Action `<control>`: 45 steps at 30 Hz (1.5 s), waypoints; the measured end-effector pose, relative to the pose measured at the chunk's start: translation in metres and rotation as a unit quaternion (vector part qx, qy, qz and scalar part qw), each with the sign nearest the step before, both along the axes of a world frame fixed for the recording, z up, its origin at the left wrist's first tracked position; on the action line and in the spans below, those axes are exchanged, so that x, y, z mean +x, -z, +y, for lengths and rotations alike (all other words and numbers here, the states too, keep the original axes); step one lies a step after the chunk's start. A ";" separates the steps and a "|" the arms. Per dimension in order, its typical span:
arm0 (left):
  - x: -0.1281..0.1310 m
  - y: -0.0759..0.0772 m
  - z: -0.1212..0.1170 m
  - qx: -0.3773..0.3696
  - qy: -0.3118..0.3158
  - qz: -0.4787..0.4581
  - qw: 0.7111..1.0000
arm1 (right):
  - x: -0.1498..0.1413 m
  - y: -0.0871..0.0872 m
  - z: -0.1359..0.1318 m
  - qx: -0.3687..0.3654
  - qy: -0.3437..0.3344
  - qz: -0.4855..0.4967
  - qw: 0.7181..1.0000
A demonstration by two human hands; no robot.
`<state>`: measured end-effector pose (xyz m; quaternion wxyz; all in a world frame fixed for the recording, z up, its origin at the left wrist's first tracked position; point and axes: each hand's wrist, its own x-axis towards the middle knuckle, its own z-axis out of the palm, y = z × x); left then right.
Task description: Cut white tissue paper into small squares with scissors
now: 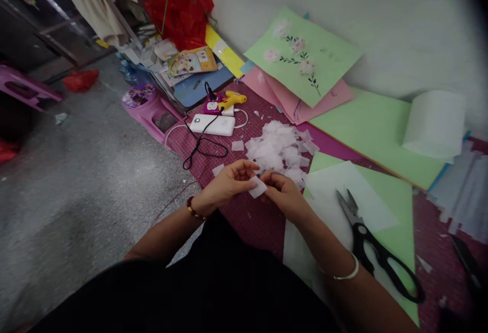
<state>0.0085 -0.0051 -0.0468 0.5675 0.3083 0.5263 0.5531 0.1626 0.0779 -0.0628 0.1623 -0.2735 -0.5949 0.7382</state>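
Between my two hands is a small white tissue paper square (258, 187), held near the front edge of the table. My left hand (232, 183) pinches its left side between thumb and fingers. At its right edge, the fingers of my right hand (284, 193) are closed on the same square. Just beyond my hands lies a loose heap of white paper squares (276, 145), partly hidden by my fingers. One single paper square (237, 146) rests apart, left of the heap.
Black-handled scissors (360, 231), slightly open, lie on white and green sheets to the right. A white power bank (212, 125), cables and a yellow glue gun (233, 100) are at the left. Behind stand a flower picture (305, 58) and a white paper roll (434, 124).
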 end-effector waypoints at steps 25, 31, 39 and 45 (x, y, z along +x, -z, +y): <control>0.015 -0.002 0.001 0.099 -0.009 0.497 0.862 | -0.001 0.000 0.003 0.083 0.078 -0.030 0.993; -0.004 -0.005 0.041 0.084 -0.008 0.466 0.881 | 0.004 0.002 0.017 0.082 0.171 -0.069 0.979; -0.057 -0.011 0.059 0.049 0.120 0.588 0.799 | 0.022 0.001 0.038 0.271 0.218 -0.166 0.923; -0.058 -0.022 0.004 0.054 0.337 0.607 0.718 | 0.015 -0.006 0.018 0.350 0.152 -0.098 0.919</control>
